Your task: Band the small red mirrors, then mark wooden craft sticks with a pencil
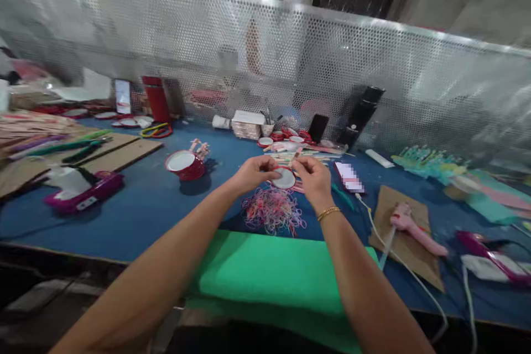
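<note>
My left hand (259,173) pinches the left edge of a small white disc with a red rim (284,178), which looks like a toy drum. At the disc's upper right, the fingers of my right hand (312,174) are closed on a short pale stick (296,156). Whether the stick touches the disc I cannot tell. Just below both hands lies a tangled heap of thin coloured strings (274,211). Behind them, pale wooden sticks (321,156) are spread on the blue table (141,210).
Left stands a stack of red-rimmed discs (181,161). A pink glue gun (415,229) rests on cardboard (384,199) at right, near a phone (349,178) with a cable. A green cloth (269,268) covers the front edge; a perforated metal screen (186,38) rises behind.
</note>
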Action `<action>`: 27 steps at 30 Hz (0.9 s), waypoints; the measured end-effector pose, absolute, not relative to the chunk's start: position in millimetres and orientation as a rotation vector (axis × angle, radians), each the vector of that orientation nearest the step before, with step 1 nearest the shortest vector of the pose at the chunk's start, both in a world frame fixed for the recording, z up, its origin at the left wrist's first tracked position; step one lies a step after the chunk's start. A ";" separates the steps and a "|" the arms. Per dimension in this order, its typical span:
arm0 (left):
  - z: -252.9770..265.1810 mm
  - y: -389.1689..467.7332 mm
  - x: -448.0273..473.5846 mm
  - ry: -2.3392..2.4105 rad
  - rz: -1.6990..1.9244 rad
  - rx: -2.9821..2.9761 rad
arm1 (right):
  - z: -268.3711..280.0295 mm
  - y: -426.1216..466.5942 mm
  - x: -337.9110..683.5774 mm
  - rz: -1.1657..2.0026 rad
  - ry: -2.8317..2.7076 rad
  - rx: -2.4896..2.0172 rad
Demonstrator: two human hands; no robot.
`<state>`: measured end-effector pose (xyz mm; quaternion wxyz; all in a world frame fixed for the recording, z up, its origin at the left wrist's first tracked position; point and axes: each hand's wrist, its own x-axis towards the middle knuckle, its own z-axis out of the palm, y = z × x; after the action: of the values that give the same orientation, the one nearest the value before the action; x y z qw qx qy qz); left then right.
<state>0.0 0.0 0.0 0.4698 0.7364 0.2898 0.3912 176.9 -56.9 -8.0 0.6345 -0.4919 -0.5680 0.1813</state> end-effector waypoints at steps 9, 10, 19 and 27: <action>-1.8 1.0 -1.7 0.711 0.969 1.820 | -8.2 -57.9 176.8 0.445 -1.325 -1.103; -2.3 1.2 -1.7 0.709 0.973 1.820 | -8.3 -57.9 176.7 0.452 -1.324 -1.102; -5.8 1.6 -0.4 0.703 0.992 1.821 | -8.7 -56.9 176.9 0.478 -1.332 -1.087; -4.6 0.4 0.1 0.710 0.979 1.829 | -9.9 -55.9 177.3 0.517 -1.331 -1.071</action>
<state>0.1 0.4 -4.6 0.4569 0.7419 0.2881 0.3973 177.3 -55.9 -9.9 0.6274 -0.4671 -0.5808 0.2255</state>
